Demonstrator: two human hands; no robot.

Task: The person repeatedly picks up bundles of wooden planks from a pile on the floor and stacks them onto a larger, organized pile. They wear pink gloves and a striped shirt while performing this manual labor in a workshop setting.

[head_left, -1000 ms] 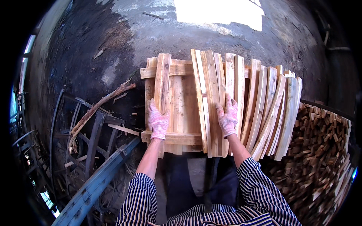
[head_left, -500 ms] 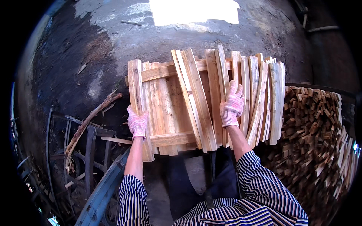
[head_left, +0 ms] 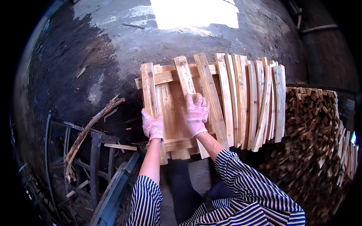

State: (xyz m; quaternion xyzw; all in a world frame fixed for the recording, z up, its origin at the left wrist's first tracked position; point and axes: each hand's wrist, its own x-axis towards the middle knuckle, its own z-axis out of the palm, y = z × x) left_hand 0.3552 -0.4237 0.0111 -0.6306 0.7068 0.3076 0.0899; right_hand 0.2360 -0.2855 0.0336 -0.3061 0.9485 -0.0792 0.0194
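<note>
My left hand (head_left: 153, 125), in a pinkish knit glove, is closed on the leftmost wooden slat (head_left: 149, 86), which lies upright across two crosspieces. My right hand (head_left: 197, 113), gloved alike, grips a second slat (head_left: 184, 77) a little to the right, its fingers curled over the wood. Both slats rest on a wooden frame with an upper crosspiece (head_left: 166, 77) and a lower crosspiece (head_left: 174, 144); other boards show beneath. A tilted slat (head_left: 211, 94) lies just right of my right hand. Several loose slats (head_left: 241, 98) are bunched over the frame's right part.
A large heap of short wooden sticks (head_left: 309, 135) fills the right side. At left stand dark metal frames (head_left: 95, 162), a bluish beam (head_left: 115, 196) and a rough branch (head_left: 88, 130). Bright light (head_left: 194, 13) falls on the floor beyond the frame.
My right hand has moved left from the loose bunch onto a slat nearer my left hand. Two slats that lay together are now apart, and the bunch's left slats sit differently.
</note>
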